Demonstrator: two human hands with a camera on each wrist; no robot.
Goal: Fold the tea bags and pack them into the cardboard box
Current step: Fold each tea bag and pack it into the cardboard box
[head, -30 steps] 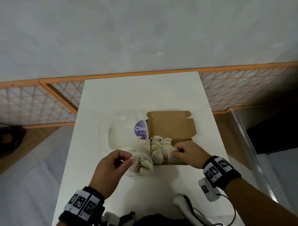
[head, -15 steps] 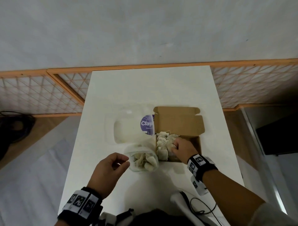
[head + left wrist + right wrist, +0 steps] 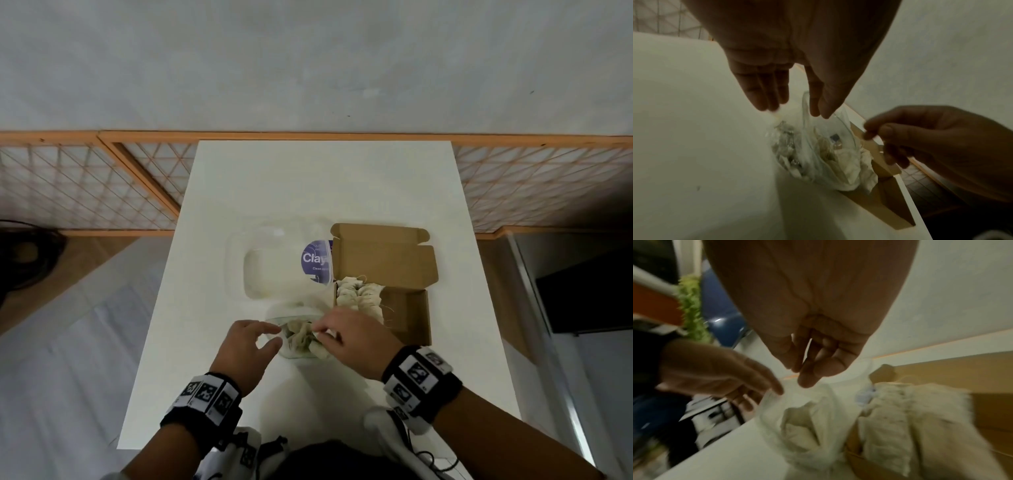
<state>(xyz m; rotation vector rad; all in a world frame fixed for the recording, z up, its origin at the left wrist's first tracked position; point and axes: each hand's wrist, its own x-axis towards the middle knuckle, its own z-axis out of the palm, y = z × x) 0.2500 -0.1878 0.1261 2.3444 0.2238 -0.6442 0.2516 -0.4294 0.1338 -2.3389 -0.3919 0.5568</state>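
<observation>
On the white table (image 3: pixel 308 188) an open cardboard box (image 3: pixel 411 315) holds a row of folded tea bags (image 3: pixel 356 294) along its left side. Just left of its front corner stands a small clear bowl (image 3: pixel 294 354) of loose tea bags (image 3: pixel 299 337). My left hand (image 3: pixel 275 335) has relaxed fingers that touch the bowl's left rim (image 3: pixel 805 113). My right hand (image 3: pixel 318 334) reaches over the bowl, thumb and fingertips drawn close together above the loose bags (image 3: pixel 797 426). The blur hides whether it pinches one. The box's folded bags (image 3: pixel 910 418) lie right beside that hand.
A large clear plastic tub (image 3: pixel 274 270) with a purple label (image 3: pixel 315 260) lies behind the bowl, against the box's left flap. A wooden lattice screen (image 3: pixel 85 188) runs behind the table. A white device (image 3: pixel 376 421) sits at the table's front edge.
My right hand has left the box and moved left over the bowl of loose tea bags. My left hand has shifted right to the bowl's rim.
</observation>
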